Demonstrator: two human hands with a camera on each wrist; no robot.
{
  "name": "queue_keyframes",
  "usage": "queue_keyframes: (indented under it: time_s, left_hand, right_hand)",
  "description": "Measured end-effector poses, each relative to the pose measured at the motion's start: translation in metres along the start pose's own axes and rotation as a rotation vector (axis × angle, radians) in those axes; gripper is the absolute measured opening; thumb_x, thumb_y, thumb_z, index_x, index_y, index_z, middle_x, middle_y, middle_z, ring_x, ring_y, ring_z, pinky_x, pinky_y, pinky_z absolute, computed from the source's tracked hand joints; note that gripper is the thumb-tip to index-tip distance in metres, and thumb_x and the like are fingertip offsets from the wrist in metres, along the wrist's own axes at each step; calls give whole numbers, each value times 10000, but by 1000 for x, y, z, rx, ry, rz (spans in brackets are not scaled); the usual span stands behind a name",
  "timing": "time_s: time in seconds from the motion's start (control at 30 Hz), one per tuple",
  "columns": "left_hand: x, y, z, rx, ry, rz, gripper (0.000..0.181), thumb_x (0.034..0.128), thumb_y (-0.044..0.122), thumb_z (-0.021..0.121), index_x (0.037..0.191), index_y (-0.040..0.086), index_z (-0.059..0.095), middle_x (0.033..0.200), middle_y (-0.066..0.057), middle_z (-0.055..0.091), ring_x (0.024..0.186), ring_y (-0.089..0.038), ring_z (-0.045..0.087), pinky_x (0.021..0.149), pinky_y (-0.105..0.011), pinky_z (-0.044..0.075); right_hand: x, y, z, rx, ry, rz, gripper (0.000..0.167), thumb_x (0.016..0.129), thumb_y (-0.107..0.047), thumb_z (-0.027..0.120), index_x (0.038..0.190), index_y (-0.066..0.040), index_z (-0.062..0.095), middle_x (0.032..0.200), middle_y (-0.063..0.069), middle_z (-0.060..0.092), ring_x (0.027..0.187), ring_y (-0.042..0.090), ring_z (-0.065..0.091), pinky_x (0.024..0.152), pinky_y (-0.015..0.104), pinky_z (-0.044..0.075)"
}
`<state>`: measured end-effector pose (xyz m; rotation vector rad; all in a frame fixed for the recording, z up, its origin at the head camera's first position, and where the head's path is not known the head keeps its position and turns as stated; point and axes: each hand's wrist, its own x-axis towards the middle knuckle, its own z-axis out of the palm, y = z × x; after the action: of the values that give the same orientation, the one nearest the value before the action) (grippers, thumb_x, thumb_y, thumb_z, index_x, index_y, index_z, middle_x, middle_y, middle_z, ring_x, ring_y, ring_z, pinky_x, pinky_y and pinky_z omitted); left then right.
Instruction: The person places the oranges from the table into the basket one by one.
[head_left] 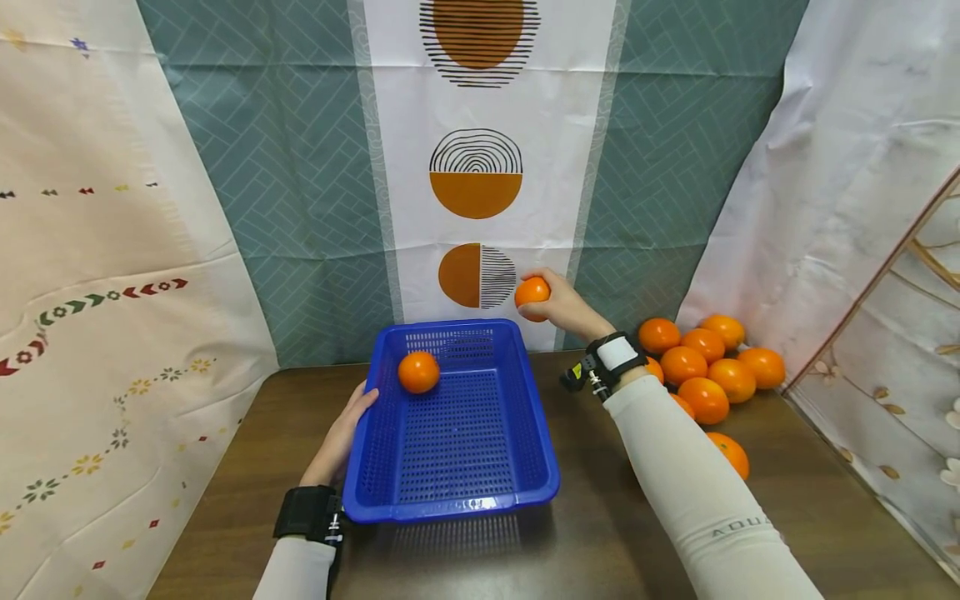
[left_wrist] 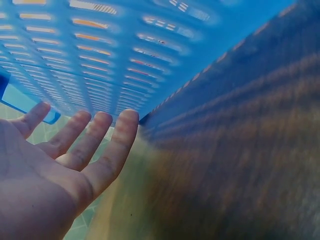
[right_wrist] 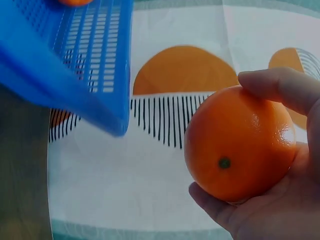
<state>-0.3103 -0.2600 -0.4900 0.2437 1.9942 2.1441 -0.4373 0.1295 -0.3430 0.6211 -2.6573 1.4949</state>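
Observation:
A blue perforated basket (head_left: 551, 467) stands on the table with one orange (head_left: 418, 372) in its back left corner. My left hand (head_left: 347, 429) touches the basket's left side; in the left wrist view its fingers (left_wrist: 102, 120) are spread and nearly straight against the perforated wall (left_wrist: 145, 50). Held up beyond the basket's back right corner, an orange (head_left: 532, 298) is gripped by my right hand (head_left: 566, 308). The right wrist view shows that orange (right_wrist: 240, 145) between the thumb and fingers of the hand (right_wrist: 280, 205), apart from the basket (right_wrist: 107, 100).
Several oranges (head_left: 705, 400) lie grouped on the table's right side, partly hidden behind my right forearm. The brown table (head_left: 225, 517) ends at a patterned cloth (head_left: 300, 208) hanging behind it, with light cloths at both sides.

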Motion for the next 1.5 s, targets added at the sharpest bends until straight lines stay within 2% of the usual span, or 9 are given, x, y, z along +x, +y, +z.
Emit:
queue_keyframes:
  time_s: [0.2, 0.53, 0.83, 1.1, 1.5]
  left_hand:
    - [0, -1, 0, -12, 1, -2, 617, 1131, 470, 353, 1666, 283, 111, 1621, -210, 309, 1358, -440, 441, 982, -438, 497]
    - [1, -1, 0, -36, 7, -12, 609, 1129, 467, 365, 1659, 282, 129, 1589, -236, 339, 1308, -419, 490, 942, -429, 518]
    - [2, -2, 0, -37, 11, -8, 587, 1133, 456, 357, 1653, 282, 147, 1567, -254, 358, 1272, -414, 522, 920, -427, 534]
    - [3, -2, -1, -40, 18, -8, 599, 1126, 465, 375, 1653, 289, 152, 1575, -251, 354, 1282, -406, 515, 933, -432, 523]
    - [1, 0, 0, -43, 22, -6, 586, 1132, 451, 362, 1652, 282, 152, 1568, -259, 362, 1272, -413, 530, 911, -422, 541]
  right_hand:
    - [0, -13, 12, -24, -28, -5, 609, 922, -183, 717, 1464, -59, 469, 1393, 191, 478, 1169, 360, 522, 933, 444, 477]
    - [3, -26, 34, 83, -73, -11, 639, 929, -181, 733, 1493, -61, 456, 1415, 169, 479, 1192, 361, 538, 974, 470, 488]
    - [6, -24, 52, 99, -110, -20, 590, 924, -137, 739, 1447, -50, 482, 1398, 172, 493, 1170, 350, 554, 960, 428, 498]
    - [7, -28, 67, 98, -112, -42, 555, 918, -115, 737, 1419, -61, 503, 1404, 178, 495, 1141, 347, 570, 933, 412, 506]
    - [11, -25, 96, 111, -140, -10, 576, 893, -110, 763, 1407, -28, 516, 1323, 196, 558, 1104, 326, 592, 918, 378, 510]
